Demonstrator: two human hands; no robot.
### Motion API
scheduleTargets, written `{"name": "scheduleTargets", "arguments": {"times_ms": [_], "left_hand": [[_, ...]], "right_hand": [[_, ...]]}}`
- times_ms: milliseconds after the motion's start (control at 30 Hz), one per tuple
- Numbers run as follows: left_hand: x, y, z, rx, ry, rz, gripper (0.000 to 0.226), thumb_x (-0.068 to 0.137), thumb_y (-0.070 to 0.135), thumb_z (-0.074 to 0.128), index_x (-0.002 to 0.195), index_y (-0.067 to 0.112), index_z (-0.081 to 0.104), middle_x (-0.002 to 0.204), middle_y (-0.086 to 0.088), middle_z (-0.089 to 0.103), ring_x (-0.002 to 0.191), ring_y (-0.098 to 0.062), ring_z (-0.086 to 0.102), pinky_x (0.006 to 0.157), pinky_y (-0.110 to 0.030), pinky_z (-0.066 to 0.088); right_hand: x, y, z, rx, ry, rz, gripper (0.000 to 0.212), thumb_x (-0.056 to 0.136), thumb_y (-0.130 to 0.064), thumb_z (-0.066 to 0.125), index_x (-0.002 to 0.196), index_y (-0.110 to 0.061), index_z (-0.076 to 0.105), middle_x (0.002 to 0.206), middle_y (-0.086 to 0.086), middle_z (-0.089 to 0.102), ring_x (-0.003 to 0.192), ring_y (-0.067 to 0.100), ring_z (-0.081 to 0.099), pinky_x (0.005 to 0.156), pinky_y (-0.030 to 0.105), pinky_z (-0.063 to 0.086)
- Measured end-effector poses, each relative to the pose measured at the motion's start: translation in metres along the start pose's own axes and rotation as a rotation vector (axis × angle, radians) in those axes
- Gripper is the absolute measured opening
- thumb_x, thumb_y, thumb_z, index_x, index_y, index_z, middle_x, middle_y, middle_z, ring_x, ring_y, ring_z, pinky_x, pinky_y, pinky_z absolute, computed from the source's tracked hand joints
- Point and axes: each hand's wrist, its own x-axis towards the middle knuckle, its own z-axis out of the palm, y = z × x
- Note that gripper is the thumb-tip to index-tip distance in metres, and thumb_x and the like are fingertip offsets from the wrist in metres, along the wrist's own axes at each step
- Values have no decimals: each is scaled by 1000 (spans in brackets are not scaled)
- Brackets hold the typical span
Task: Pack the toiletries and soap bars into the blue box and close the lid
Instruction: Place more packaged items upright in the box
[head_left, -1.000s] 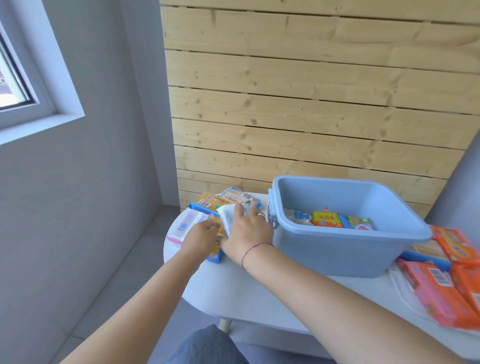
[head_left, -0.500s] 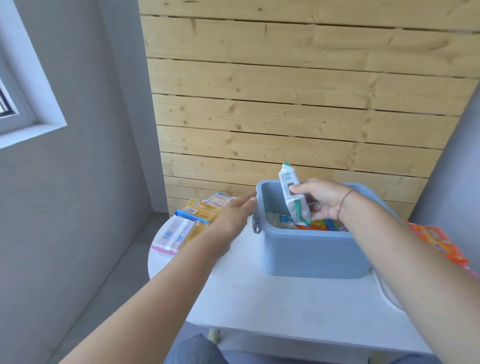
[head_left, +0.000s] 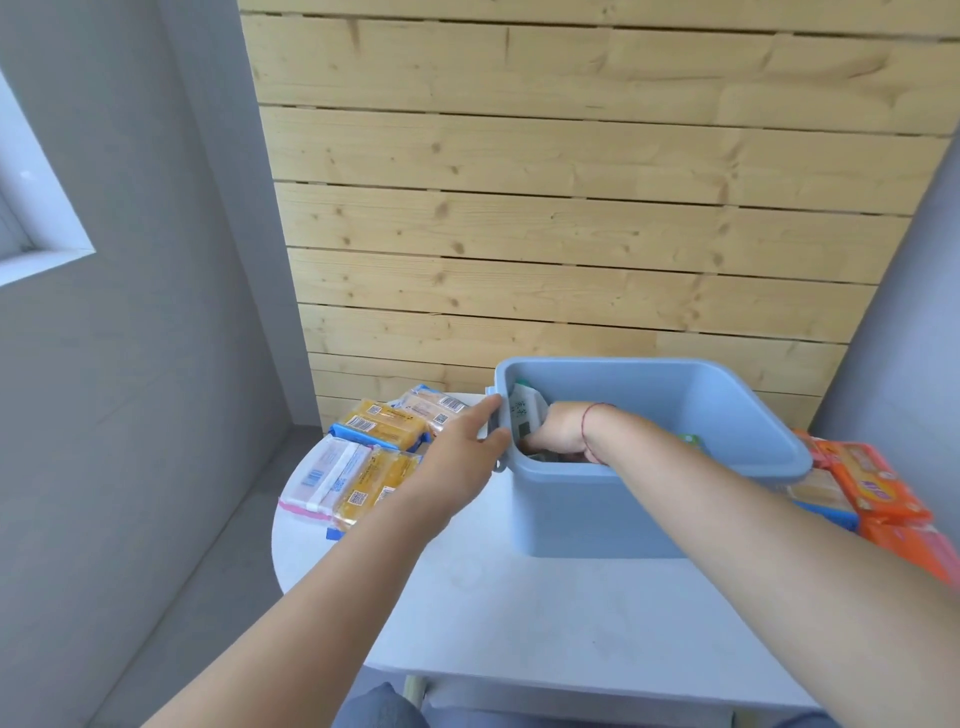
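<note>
Toothpaste tube going into the blue box

Toothpaste tube (head_left: 527, 410) stands nearly upright against the left inside wall of the blue box (head_left: 597, 509), grasped low by the right hand (head_left: 558, 434) reaching inside. The left hand (head_left: 457, 457) rests loosely open on the box's left rim. Yellow soap bars (head_left: 382, 423) lie just beside it, nearest that hand; orange packs (head_left: 872, 483) wait right.
</note>
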Motion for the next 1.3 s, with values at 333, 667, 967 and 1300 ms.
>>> {"name": "scheduleTargets", "arguments": {"times_ms": [333, 667, 967, 1300], "left_hand": [[5, -5, 2, -1, 1, 10, 46, 95, 32, 44, 140, 41, 35, 132, 1, 53, 108, -18, 55, 66, -15, 36], [9, -26, -27, -59, 192, 68, 35, 90, 28, 50, 125, 30, 54, 120, 8, 61, 108, -10, 54, 82, -25, 36], [14, -103, -71, 563, 439, -294, 67, 86, 54, 45, 143, 21, 32, 152, -6, 31, 141, -27, 22, 114, -44, 20], [16, -132, -107, 600, 389, -301, 57, 88, 44, 46, 143, 29, 34, 155, 0, 26, 144, -24, 16, 115, -42, 19]], "right_hand": [[8, 12, -4, -14, -33, -39, 27, 88, -36, 62, 97, -10, 64, 86, 7, 63, 78, 24, 58, 84, 35, 48], [6, 15, -15, 21, -24, -3, 56, 90, -51, 51, 124, -6, 57, 101, 9, 63, 85, 21, 64, 81, 35, 55], [-21, -23, -6, -125, 651, -360, 38, 91, -35, 52, 117, -8, 58, 121, 14, 58, 106, 29, 58, 89, 33, 45], [24, -75, 148, -207, 229, -303, 69, 85, -44, 55, 145, -27, 26, 150, 10, 18, 135, 32, 31, 109, 41, 35]]}}
